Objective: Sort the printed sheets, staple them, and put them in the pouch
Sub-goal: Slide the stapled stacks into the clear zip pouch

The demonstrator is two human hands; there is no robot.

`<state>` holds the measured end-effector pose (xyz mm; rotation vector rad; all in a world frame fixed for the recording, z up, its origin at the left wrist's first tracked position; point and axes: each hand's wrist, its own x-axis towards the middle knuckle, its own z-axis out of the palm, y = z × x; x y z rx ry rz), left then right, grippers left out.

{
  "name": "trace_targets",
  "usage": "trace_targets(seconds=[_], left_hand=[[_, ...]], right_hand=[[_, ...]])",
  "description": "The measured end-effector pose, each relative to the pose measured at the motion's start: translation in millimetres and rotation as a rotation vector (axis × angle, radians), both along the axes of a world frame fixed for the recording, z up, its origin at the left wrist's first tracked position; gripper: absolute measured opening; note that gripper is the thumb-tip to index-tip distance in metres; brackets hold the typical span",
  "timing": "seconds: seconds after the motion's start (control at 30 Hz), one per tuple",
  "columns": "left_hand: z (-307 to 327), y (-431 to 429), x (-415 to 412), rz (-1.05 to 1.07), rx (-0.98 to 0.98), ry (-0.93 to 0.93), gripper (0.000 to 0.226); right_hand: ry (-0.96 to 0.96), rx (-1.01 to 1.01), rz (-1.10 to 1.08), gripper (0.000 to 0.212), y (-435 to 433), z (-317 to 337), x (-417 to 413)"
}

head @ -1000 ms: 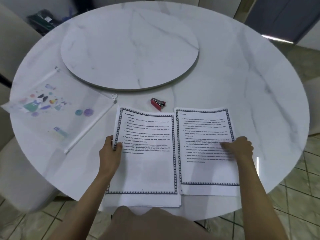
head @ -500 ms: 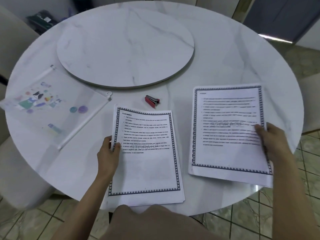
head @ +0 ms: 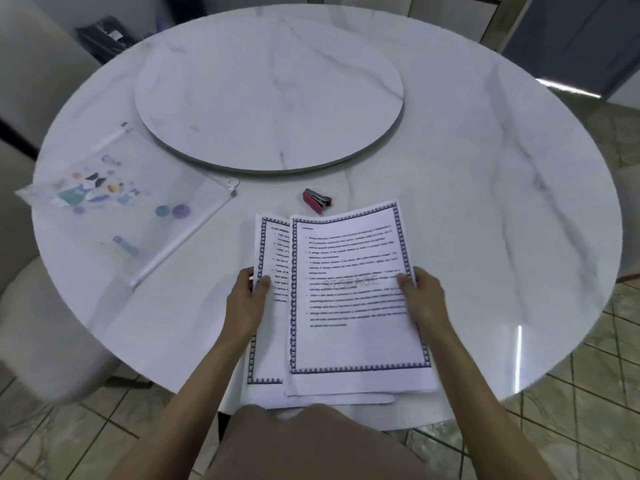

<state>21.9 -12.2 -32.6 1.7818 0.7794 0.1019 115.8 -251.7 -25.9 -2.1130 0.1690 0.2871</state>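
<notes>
Printed sheets with a dark patterned border lie at the near edge of the round marble table. The lower stack is gripped at its left edge by my left hand. My right hand pinches the right edge of another sheet, which overlaps most of that stack and is tilted slightly. A small red stapler lies just beyond the papers. The translucent zip pouch with colourful prints lies flat at the left, its slider ring toward the stapler.
A raised round turntable fills the table's middle. Pale chairs stand at the left and a dark bag sits behind the table. Tiled floor shows at the right and below.
My right hand has carried its sheet from the right side of the table leftward onto the stack held by my left hand. My left hand stayed on the stack's left edge.
</notes>
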Motion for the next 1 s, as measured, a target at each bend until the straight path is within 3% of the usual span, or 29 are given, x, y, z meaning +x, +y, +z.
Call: trace_targets(seconds=[0.27,0.4,0.6,0.67,0.8,0.9,1.0], left_hand=[[-0.9,0.8,-1.4,-0.065,-0.008,0.003,0.020],[12.6,5.9,-5.8,-0.153,-0.037,-0.168,0.020],[42.0,21.7,-5.0,-0.213,-0.074,-0.353,0.017],[54.3,29.4,-1.5,-0.184,-0.047,-0.407,0.020],[82.3,44.7,10.6,-0.147,-0.009,-0.497,0.020],[106.7,51.5,18.2,-0.124,0.004,-0.597,0.022],[117.9,56.6,19.6,-0.113,-0.018,-0.673,0.030]], right_hand=[[-0.012,0.001,0.115,0.020,54.2,-0.2,-24.9],[-0.062,-0.008,0.051,0.031,48.4,1.0,-16.0],[0.135,0.346,-0.054,0.057,56.1,17.2,-1.6],[0.163,0.417,-0.064,0.050,62.7,27.8,1.6],[-0.135,0.539,-0.051,0.004,85.1,59.5,1.1],[-0.366,0.634,-0.063,0.008,102.4,86.9,-3.1],[-0.474,0.717,-0.079,0.010,113.8,102.2,-11.0]])
